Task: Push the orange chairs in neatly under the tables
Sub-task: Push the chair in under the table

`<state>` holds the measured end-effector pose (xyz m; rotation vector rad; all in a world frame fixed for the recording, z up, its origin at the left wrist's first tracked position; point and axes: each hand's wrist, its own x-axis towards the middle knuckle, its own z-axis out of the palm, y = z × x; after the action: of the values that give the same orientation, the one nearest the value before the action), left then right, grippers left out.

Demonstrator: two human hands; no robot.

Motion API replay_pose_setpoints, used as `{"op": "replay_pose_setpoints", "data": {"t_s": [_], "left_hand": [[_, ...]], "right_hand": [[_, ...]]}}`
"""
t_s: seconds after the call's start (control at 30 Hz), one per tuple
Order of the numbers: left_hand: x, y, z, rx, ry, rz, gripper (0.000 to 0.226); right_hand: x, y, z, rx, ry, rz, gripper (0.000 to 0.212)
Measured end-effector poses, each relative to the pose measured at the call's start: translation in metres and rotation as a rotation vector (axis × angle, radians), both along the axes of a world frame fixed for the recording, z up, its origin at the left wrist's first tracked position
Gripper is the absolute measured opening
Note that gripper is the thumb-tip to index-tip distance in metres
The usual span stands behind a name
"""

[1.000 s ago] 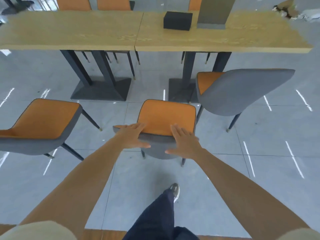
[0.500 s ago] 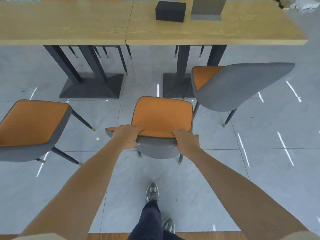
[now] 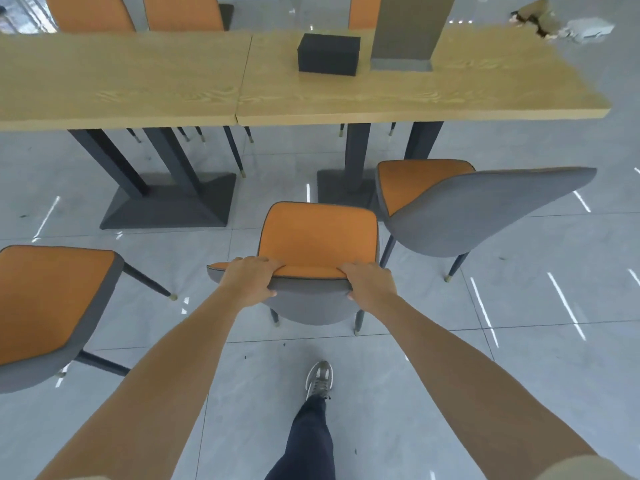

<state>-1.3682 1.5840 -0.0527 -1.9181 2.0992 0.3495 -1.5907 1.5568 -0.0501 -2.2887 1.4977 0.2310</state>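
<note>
Grey tiled floor (image 3: 519,358), streaky light reflections, dark pedestal base (image 3: 166,206)

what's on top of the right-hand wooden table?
On the right-hand wooden table: a black rectangular box and, beside it, the base of a grey-brown upright block. The block's top is cut off by the frame.

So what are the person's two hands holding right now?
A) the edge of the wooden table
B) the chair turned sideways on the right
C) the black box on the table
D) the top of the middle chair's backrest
D: the left hand and right hand both grip the top edge of the middle chair.
</note>
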Motion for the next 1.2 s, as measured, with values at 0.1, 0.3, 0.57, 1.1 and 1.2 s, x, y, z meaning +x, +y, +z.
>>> {"op": "replay_pose_setpoints", "data": {"t_s": [0.1,0.3,0.57,1.1,1.2], "left_hand": [[0.003,-0.045,0.002,-0.021,0.025,0.005,0.057],[0.005,-0.130,-0.001,0.014,0.115,-0.038,0.056],[0.019,-0.218,-0.004,-0.002,0.180,-0.061,0.055],[0.044,-0.216,-0.004,-0.038,0.171,-0.063,0.060],[0.051,-0.199,0.000,-0.078,0.164,-0.074,0.057]], "right_hand": [[0.005,-0.047,0.002,-0.032,-0.015,-0.010,0.039],[0.002,-0.138,0.009,-0.022,0.030,-0.034,0.046],[0.017,-0.223,0.008,-0.058,0.103,-0.070,0.054],[0.048,-0.213,0.013,-0.071,0.212,-0.146,0.046],[0.055,-0.192,0.017,-0.122,0.189,-0.179,0.046]]}}
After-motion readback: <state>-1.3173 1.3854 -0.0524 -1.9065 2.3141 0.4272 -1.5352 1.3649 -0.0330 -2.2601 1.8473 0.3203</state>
